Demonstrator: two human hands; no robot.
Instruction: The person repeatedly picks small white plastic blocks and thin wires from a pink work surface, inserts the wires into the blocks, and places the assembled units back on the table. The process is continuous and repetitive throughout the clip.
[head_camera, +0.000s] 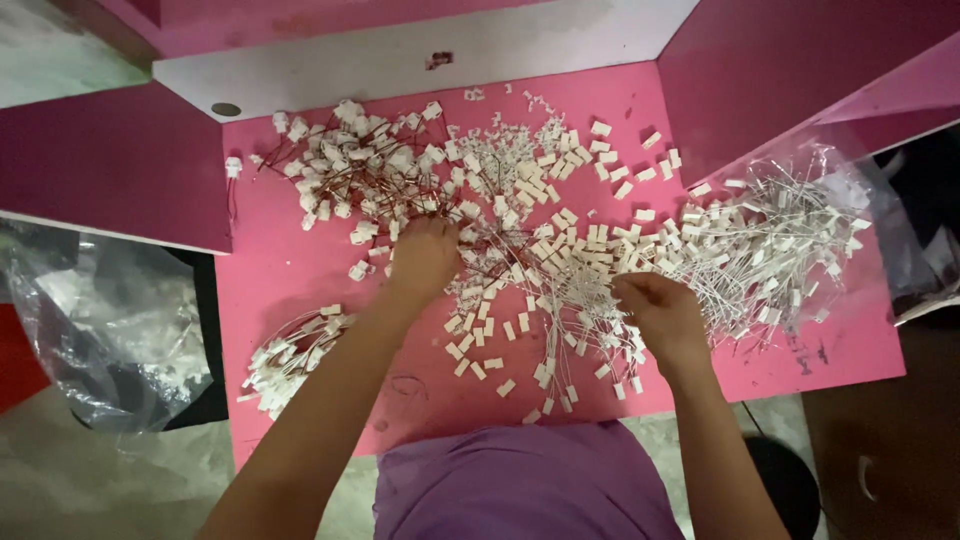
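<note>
A pink table (290, 270) is strewn with small white plastic connectors on thin wires. My left hand (424, 255) rests knuckles-up on the tangled heap of red-brown wired connectors (370, 170), fingers curled into the wires. My right hand (660, 312) is closed on a few thin white wires at the edge of a white-wired pile (770, 245). Loose white connector housings (560, 245) lie scattered between the two hands.
A small separate bundle of wired connectors (285, 355) lies at the table's near left. Clear plastic bags sit at the left (110, 330) and at the right (850, 190). Magenta side panels (110, 160) and a white back board (400, 60) surround the table.
</note>
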